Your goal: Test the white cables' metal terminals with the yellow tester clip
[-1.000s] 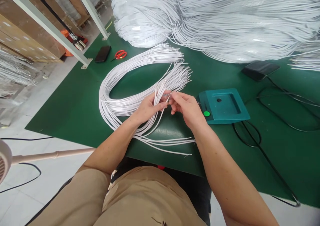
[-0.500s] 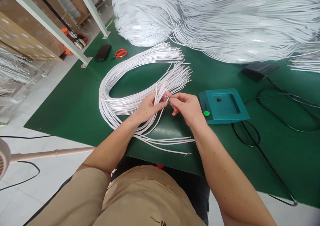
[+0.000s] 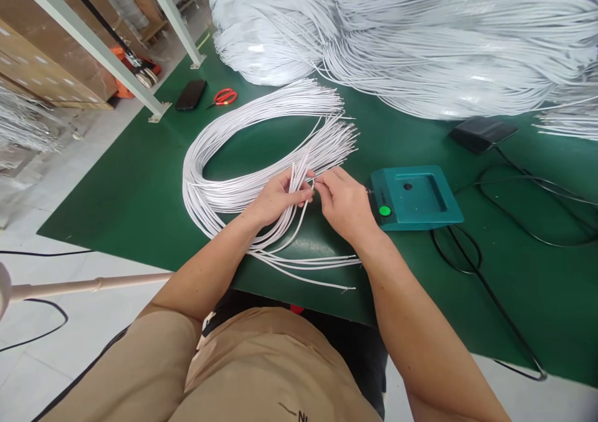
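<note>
My left hand point(image 3: 279, 196) is closed around several white cables point(image 3: 293, 186), their ends sticking up above the thumb. Against one cable end beside it, my right hand point(image 3: 343, 197) pinches with thumb and forefinger; the tip itself is too small to make out. Behind both hands a looped bundle of white cables point(image 3: 192, 172) lies on the green table, its cut ends fanned toward the right. Several loose cables point(image 3: 308, 263) stretch along the table under my wrists, near the front edge.
To the right sits a teal device point(image 3: 423, 201) with a green button and a shallow tray. A black box point(image 3: 483, 134) and black cords lie beyond it. Large white cable piles point(image 3: 443, 54) fill the back. Red-handled scissors point(image 3: 225, 96) and a black phone-like object point(image 3: 190, 95) lie at the left.
My right hand has turned, its fingers curling more closely at the cable end. My left hand keeps its hold on the cables. The view has shifted slightly.
</note>
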A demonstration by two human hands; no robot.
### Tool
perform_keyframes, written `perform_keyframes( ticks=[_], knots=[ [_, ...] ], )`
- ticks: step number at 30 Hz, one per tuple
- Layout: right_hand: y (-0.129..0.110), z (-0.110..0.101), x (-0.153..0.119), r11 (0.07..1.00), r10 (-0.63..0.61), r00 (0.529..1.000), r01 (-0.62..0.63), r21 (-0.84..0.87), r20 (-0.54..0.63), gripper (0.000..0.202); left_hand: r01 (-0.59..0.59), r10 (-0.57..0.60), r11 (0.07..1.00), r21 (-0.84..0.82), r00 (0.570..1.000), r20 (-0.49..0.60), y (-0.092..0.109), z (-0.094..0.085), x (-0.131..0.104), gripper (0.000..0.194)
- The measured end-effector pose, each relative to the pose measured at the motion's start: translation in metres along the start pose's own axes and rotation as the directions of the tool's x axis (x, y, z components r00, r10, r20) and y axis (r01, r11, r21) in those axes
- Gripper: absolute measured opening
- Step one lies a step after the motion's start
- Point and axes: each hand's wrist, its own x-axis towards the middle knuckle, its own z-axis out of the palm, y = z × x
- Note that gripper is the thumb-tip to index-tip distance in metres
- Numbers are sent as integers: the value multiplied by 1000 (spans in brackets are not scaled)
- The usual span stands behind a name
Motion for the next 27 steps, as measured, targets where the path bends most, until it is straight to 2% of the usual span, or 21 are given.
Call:
perform_keyframes(
  ticks=[2,4,7,10,16,20,24,27],
  knots=[
    [2,-1,-1,994,-53,999,54,-97,12,24,24,-24,998,-51,1000,-6,-1,1,1,38],
    [6,-3,0,994,-52,999,53,-97,14,20,28,-30,999,-46,999,-30,-1,1,1,39],
    [11,-5,3,1000,10,1000,-10,4,-16,15,17,-17,1000,0,996,-83,1,1,1,44],
    [12,-7,7,986,121,992,-117,122,-30,20,8,-2,998,57,994,-108,2,1,0,46],
    [8,-8,8,907,254,961,-276,318,110,31,-4,23,987,163,993,-118,3,3,-2,45],
    [6,-7,7,878,286,951,-309,366,116,39,4,32,973,232,988,-151,2,4,-3,46],
    [5,-8,7,876,307,945,-327,355,111,22,-50,109,945,324,980,-166,0,5,-5,40],
    [4,-14,8,894,331,934,-355,272,131,14,-83,156,924,374,973,-169,1,5,-6,38]
  ],
)
